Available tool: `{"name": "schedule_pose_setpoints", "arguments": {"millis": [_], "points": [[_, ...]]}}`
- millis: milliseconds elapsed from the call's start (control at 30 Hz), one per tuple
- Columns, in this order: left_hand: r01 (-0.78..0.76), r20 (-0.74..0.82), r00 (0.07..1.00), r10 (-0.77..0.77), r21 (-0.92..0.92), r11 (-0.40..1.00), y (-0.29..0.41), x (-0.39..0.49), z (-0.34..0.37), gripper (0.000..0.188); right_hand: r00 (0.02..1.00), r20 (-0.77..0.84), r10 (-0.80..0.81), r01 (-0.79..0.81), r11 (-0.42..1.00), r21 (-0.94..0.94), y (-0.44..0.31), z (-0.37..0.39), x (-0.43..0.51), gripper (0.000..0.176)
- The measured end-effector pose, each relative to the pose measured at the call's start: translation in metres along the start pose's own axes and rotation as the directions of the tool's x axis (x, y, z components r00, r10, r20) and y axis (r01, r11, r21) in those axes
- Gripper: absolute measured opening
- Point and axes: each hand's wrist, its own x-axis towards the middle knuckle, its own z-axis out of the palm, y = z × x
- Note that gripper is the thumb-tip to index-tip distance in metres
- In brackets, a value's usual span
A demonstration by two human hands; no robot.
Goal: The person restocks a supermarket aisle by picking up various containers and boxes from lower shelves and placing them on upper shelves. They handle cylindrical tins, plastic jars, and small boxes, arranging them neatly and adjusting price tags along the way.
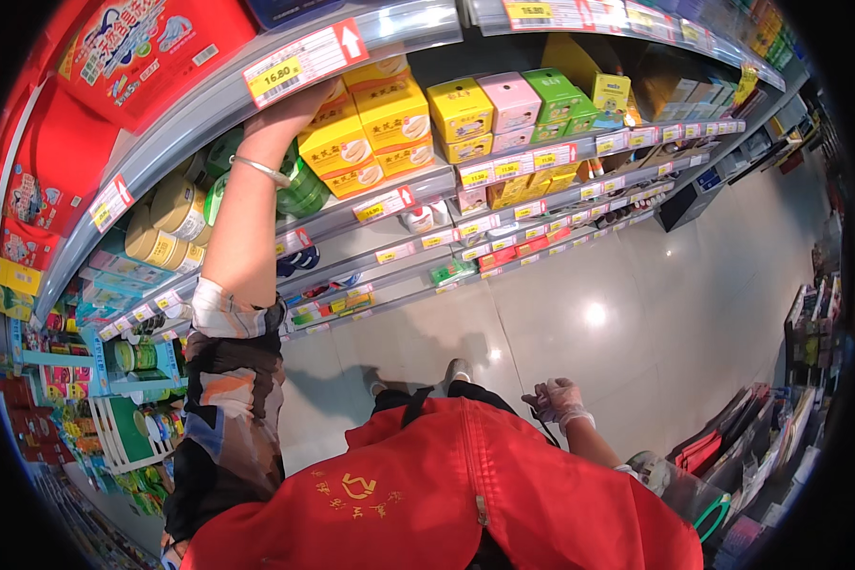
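Observation:
My left hand (288, 114) reaches in over a shop shelf beneath an overhanging shelf edge. Its fingers are hidden behind a price label (306, 60) and beside the yellow boxes, so its hold cannot be told. The stacked yellow boxes (338, 146) stand just right of the wrist, with green round containers (303, 187) under and beside the forearm. A silvery bangle circles that wrist. Low on the right, my right hand (560, 400), in a thin translucent glove, hangs over the floor with its fingers curled near a dark cord.
Pink boxes (511, 101) and green boxes (550, 95) stand farther right on the shelf. Large red packages (149, 53) fill the upper left. Gold-lidded jars (158, 235) sit left of the forearm. More goods line the right rim, near a clear container with a green rim (714, 514).

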Motion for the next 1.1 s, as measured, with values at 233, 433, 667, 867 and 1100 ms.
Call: {"name": "schedule_pose_setpoints", "arguments": {"millis": [233, 433, 667, 867, 1100], "points": [[0.105, -0.009, 0.994, -0.105, 0.191, 0.976, 0.025, 0.001, -0.017, 0.047, 0.998, 0.005, 0.069, -0.069, 0.995, 0.073, 0.006, -0.036, 0.022, 0.021], [0.306, 0.059, 0.946, -0.318, 0.159, 0.939, 0.063, -0.018, -0.050, 0.058, 0.998, -0.011, -0.054, 0.055, 0.989, 0.138, 0.002, -0.048, 0.036, 0.006], [0.365, 0.033, 0.924, -0.381, 0.219, 0.905, 0.077, -0.041, -0.065, 0.062, 0.999, -0.007, -0.048, 0.049, 0.998, 0.043, -0.018, -0.031, 0.027, 0.013], [0.179, 0.138, 0.970, -0.202, 0.158, 0.971, 0.072, -0.027, -0.056, 0.063, 0.997, 0.027, -0.069, 0.066, 0.994, 0.092, -0.024, -0.026, 0.042, 0.009], [0.059, 0.082, 0.995, -0.055, -0.050, 0.997, 0.065, 0.025, -0.004, 0.064, 0.999, 0.030, -0.043, 0.040, 0.993, 0.110, -0.027, -0.036, 0.052, 0.011]]}}
